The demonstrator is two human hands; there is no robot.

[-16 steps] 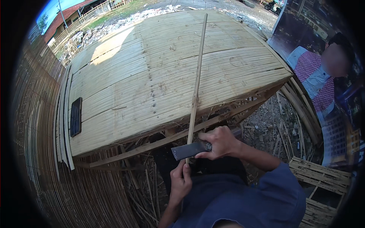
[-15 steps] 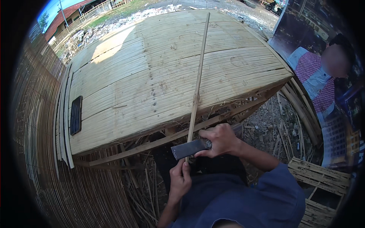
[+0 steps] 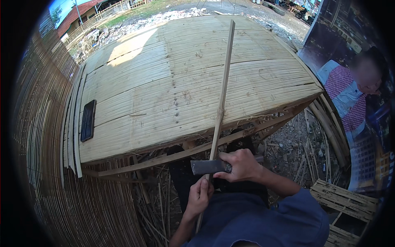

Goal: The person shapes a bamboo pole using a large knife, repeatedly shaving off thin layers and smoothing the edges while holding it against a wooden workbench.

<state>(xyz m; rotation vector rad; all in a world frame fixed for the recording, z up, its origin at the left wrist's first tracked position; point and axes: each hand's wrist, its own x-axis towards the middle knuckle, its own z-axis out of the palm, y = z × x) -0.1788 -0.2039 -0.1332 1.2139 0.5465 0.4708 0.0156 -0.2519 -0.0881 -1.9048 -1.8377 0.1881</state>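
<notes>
Facing us, a table (image 3: 144, 103) bears a phone (image 3: 88, 120). Our left hand (image 3: 199, 195) pinches a strip (image 3: 226, 78); our right hand (image 3: 240, 165) grips a blade (image 3: 207, 166) across it.

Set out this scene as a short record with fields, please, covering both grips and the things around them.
Left grip: closed around the long narrow pale bamboo strip
Right grip: closed on the dark flat-bladed metal tool
Tool position: blade crosses the strip, just beyond the left grip
Surface: pale slatted bamboo tabletop, beyond both grips
Near its left edge: dark rectangular phone, lying flat
</notes>
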